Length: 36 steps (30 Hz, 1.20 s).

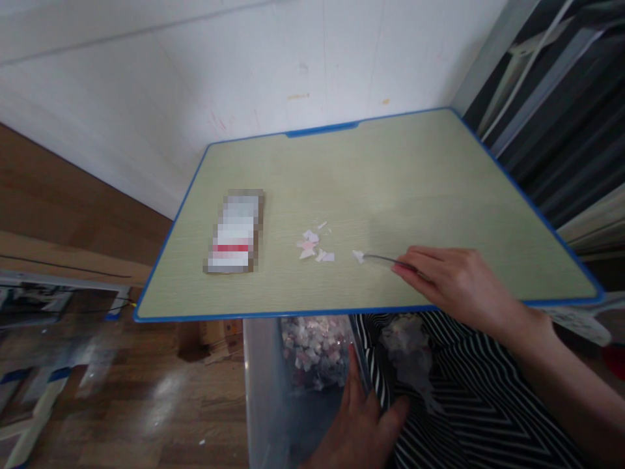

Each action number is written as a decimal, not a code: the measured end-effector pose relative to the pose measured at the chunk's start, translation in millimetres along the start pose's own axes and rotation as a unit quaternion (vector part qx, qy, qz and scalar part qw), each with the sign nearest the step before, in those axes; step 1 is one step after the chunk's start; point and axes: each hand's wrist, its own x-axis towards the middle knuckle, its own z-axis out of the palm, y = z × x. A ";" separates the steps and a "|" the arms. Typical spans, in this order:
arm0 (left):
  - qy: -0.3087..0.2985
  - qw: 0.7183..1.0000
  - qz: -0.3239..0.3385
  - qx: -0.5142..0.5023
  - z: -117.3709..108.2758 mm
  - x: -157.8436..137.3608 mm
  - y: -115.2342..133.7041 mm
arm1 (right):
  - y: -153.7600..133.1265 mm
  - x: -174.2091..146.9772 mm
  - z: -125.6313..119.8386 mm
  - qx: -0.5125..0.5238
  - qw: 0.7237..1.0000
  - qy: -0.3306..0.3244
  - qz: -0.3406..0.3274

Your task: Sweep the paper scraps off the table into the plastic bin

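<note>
Two hands, one pair of tweezers and scattered paper scraps.
Right hand (454, 280) fingers pinch tweezers (385, 260), whose tips grip one paper scrap (358, 256); more scraps (312, 246) lie beyond on the worktop (415, 189). Left hand (361, 423), fingers loosely spread, rests on the bin (258, 391).

Pale green surface (390, 169) with a blue edge, pushed up against a white wall (244, 65). Blurred-out rectangular packet (234, 231) with a red stripe lying flat on the left part, well apart from everything else. Wooden floor (146, 391) below on the left. Dark slatted panels (561, 117) off to the right. Striped black-and-white fabric (488, 404) under the near edge.
</note>
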 end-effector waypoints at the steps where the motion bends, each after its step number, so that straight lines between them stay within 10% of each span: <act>1: 0.001 1.000 0.003 0.000 -0.2 -0.3 -0.1 | 0.2 0.2 0.3 0.001 1.000 -0.004 0.012; 36: 0.011 1.000 0.004 0.000 0.4 -1.5 -0.1 | 13.8 -5.9 -22.0 0.091 0.991 -0.025 0.099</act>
